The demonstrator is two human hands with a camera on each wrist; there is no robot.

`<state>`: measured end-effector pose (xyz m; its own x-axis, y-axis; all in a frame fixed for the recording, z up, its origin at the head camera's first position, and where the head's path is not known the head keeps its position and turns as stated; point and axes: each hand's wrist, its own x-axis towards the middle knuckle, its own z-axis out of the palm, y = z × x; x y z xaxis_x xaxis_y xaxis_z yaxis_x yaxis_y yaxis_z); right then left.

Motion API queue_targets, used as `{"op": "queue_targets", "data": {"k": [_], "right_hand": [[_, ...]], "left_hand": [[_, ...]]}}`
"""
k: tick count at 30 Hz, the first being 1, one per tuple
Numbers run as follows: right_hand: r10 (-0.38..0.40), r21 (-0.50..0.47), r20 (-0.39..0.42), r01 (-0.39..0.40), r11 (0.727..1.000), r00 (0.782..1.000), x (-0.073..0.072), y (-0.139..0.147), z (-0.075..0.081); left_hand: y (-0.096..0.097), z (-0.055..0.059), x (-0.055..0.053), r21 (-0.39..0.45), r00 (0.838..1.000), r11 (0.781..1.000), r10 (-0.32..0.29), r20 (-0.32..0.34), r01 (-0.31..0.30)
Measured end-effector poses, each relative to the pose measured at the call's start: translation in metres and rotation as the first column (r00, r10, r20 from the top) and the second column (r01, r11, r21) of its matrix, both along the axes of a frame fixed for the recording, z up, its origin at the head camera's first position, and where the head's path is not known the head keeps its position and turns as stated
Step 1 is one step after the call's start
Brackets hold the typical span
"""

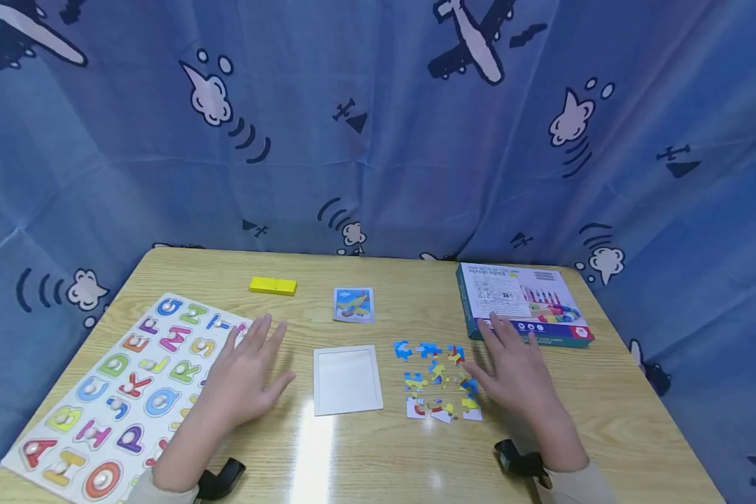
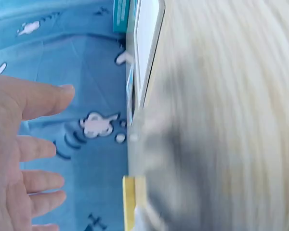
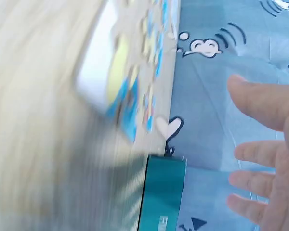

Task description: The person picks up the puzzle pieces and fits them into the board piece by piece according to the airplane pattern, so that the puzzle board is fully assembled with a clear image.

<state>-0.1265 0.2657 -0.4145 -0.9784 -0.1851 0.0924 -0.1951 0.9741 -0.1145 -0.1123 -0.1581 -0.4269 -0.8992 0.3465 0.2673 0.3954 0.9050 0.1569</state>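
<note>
My left hand (image 1: 242, 381) is held over the right edge of a white alphabet board (image 1: 132, 399), fingers spread and gripping nothing. My right hand (image 1: 513, 367) hovers with fingers apart between the loose jigsaw pieces (image 1: 437, 371) and a boxed set (image 1: 523, 301), also holding nothing. Between the hands lies a white square puzzle frame (image 1: 348, 380) with a bare inside. Behind it sits a small picture card (image 1: 353, 305) showing a yellow plane on blue. In the wrist views the left palm (image 2: 9, 168) and the right fingers (image 3: 257, 154) appear empty.
A yellow block (image 1: 273, 285) lies near the back left of the wooden table (image 1: 409, 287). A blue patterned curtain (image 1: 378, 140) hangs behind the table and along its sides. Black wrist cameras (image 1: 220, 479) are strapped at both wrists.
</note>
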Motion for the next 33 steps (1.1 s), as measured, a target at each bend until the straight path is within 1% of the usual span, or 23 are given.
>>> {"op": "queue_targets", "data": {"k": [2, 4, 7, 9, 12, 15, 17, 22, 25, 28, 33], "right_hand": [[0.022, -0.053, 0.003, -0.022, 0.998, 1.000, -0.002, -0.006, 0.000], [0.052, -0.105, -0.007, -0.053, 0.993, 0.999, -0.005, -0.013, 0.000], [0.098, -0.174, -0.018, -0.099, 0.980, 0.995, -0.010, -0.022, 0.000], [0.126, -0.211, -0.012, -0.125, 0.969, 0.992, -0.013, -0.028, 0.002], [0.156, -0.276, 0.035, -0.141, 0.951, 0.987, -0.018, -0.037, 0.003], [0.178, -0.327, 0.075, -0.145, 0.934, 0.981, -0.023, -0.046, 0.002], [0.196, -0.361, 0.096, -0.149, 0.921, 0.976, -0.027, -0.051, 0.001], [0.249, -0.387, 0.132, -0.182, 0.904, 0.959, -0.036, -0.064, -0.006], [0.266, -0.396, 0.147, -0.190, 0.898, 0.953, -0.039, -0.070, -0.010], [0.264, -0.411, 0.170, -0.175, 0.895, 0.949, -0.042, -0.076, -0.016], [0.249, -0.403, 0.198, -0.153, 0.902, 0.948, -0.044, -0.084, -0.024]], "left_hand": [[0.007, -0.004, -0.002, 0.045, 0.999, 0.998, -0.041, 0.008, 0.041], [0.013, -0.009, -0.004, 0.093, 0.997, 0.993, -0.075, 0.031, 0.071], [0.021, -0.019, -0.007, 0.172, 0.988, 0.980, -0.115, 0.102, 0.096], [0.026, -0.025, -0.007, 0.226, 0.976, 0.970, -0.134, 0.171, 0.094], [0.030, -0.030, -0.006, 0.291, 0.949, 0.954, -0.157, 0.275, 0.073], [0.034, -0.033, -0.005, 0.326, 0.927, 0.943, -0.175, 0.332, 0.061], [0.034, -0.035, -0.006, 0.337, 0.918, 0.939, -0.191, 0.347, 0.068], [0.033, -0.041, -0.008, 0.374, 0.898, 0.922, -0.246, 0.366, 0.100], [0.031, -0.045, -0.010, 0.394, 0.894, 0.909, -0.282, 0.348, 0.133], [0.030, -0.049, -0.013, 0.404, 0.893, 0.900, -0.309, 0.327, 0.163], [0.028, -0.053, -0.014, 0.413, 0.888, 0.893, -0.327, 0.323, 0.178]]}}
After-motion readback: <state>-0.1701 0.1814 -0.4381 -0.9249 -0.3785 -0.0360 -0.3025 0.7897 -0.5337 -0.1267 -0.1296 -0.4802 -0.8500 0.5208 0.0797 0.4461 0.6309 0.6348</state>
